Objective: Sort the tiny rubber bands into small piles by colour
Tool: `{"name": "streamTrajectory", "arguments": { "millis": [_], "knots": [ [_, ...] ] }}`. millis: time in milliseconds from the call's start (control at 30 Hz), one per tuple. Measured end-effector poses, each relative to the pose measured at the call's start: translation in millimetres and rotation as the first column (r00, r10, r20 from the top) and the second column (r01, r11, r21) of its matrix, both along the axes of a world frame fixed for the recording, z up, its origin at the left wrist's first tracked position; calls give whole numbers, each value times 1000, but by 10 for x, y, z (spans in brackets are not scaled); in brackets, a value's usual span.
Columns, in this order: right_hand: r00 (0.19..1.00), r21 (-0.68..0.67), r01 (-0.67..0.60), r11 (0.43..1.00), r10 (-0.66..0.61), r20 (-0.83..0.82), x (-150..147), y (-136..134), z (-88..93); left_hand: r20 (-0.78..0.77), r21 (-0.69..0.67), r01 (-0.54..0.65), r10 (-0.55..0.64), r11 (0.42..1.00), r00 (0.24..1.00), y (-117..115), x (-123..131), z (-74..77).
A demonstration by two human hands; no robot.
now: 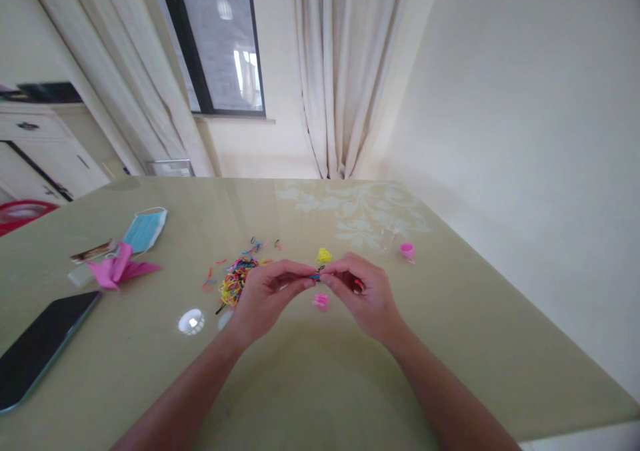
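Note:
My left hand and my right hand meet fingertip to fingertip above the table. Between their pinched fingers is a small blue band, gripped from both sides. Something small and red shows inside the curl of my right fingers. A heap of colourful rubber bands lies beside my left hand, which partly hides it. Beyond the fingertips is a little yellow pile, and a pink cluster lies just nearer than them.
The table also bears a black phone, a pink folded paper, a blue face mask and a shiny round object at left. A small pink cup stands at right, near the wall.

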State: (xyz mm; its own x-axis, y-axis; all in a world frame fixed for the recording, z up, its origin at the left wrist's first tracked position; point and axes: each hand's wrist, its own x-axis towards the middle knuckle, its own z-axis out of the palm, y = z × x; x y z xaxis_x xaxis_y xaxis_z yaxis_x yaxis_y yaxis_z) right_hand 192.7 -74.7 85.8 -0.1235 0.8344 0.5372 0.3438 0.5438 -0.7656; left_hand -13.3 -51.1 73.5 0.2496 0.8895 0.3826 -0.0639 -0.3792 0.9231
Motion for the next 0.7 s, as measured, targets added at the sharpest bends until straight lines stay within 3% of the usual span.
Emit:
{"name": "streamTrajectory", "arguments": {
  "millis": [200, 400, 700],
  "knots": [
    [998, -4, -54, 999, 54, -23, -20, -9, -14, -2, -12, -61, 61, 998, 998, -1, 9, 8],
    [999, 31, -33, 999, 33, 10, -19, -10, -20, 48, -58, -29, 32, 998, 998, -10, 22, 8],
    [1000, -45, -8, 999, 7, -29, -25, -3, 9, 61, -84, -9, 14, 996, 998, -37, 38, 55]
  ]
}}
